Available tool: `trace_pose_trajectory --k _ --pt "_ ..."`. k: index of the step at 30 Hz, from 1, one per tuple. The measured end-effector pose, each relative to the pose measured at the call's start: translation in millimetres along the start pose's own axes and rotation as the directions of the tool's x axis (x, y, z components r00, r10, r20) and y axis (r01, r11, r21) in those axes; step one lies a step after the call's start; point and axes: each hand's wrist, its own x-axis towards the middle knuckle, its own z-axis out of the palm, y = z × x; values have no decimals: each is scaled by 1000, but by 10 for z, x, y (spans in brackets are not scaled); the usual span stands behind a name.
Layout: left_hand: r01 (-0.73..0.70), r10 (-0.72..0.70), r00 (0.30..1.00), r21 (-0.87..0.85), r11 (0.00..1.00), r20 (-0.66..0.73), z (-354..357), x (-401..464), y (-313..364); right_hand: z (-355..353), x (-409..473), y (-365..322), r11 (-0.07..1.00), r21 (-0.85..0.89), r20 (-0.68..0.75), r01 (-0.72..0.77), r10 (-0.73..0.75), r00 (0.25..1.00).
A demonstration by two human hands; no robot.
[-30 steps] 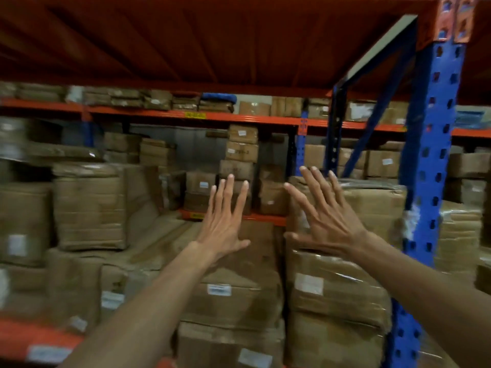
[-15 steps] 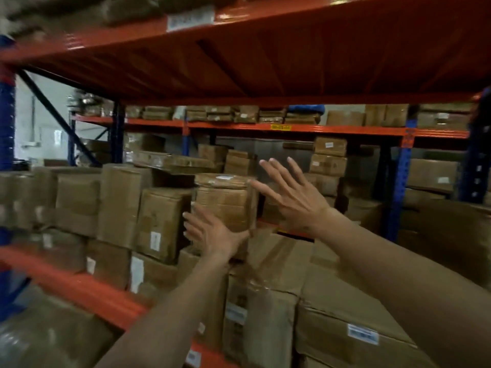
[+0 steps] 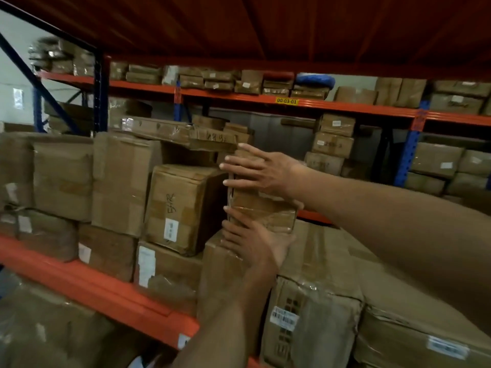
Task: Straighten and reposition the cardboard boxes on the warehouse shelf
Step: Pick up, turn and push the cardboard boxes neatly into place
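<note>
A taped cardboard box (image 3: 261, 208) stands upright on larger boxes on the orange shelf (image 3: 111, 290). My left hand (image 3: 252, 243) grips its lower left corner, fingers wrapped round the edge. My right hand (image 3: 261, 168) lies flat on its upper front, fingertips at the left edge. To its left a tilted box (image 3: 180, 208) with handwriting and a white label leans across a dark gap. A flat box (image 3: 186, 134) lies across the tops of the boxes just above.
More brown boxes (image 3: 63, 179) fill the shelf to the left, and wrapped ones (image 3: 332, 301) lie low on the right. A red deck (image 3: 265, 27) hangs overhead. A further rack (image 3: 287, 100) with blue posts (image 3: 407, 152) carries stacked boxes behind.
My view has swung left and closer to the shelf. Both hands, held spread in the air before, have come down onto the upright box, the left at its lower corner, the right on its upper front.
</note>
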Motion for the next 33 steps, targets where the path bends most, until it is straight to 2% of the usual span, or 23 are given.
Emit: trace_pose_trajectory --k 3,7,12,14,16,18,20,23,26,29,33 --pt "-49 49 999 1 999 5 22 24 -39 -3 157 -26 998 -32 51 60 -58 997" --pt "-133 133 991 27 991 13 -53 141 -102 9 248 32 998 0 142 66 -65 988" --pt "-362 362 931 195 911 37 -237 311 -118 -18 -36 166 1000 28 128 6 -10 992" --pt "-484 489 871 273 831 56 -282 332 -76 106 -246 148 995 86 70 -58 52 996" --pt "-621 632 769 357 698 101 -301 338 -1 254 -524 78 966 184 53 -180 173 984" --pt "-720 731 664 399 569 156 -284 309 129 390 -851 -42 901 287 132 -325 298 945" --pt "-782 794 571 432 448 210 -241 191 302 490 -1193 -153 839 336 251 -428 358 899" --pt "-842 814 487 419 341 317 -152 -124 529 618 -1657 -277 769 372 344 -520 406 847" --pt "-892 839 393 378 248 377 -48 -473 729 751 -2132 -426 700 413 363 -582 459 810" --pt "-938 854 279 317 144 439 56 -831 966 821 -2660 -579 637 388 436 -666 509 742" --pt "-966 852 176 251 54 494 280 -1436 1241 903 -3382 -820 548 358 551 -756 530 645"
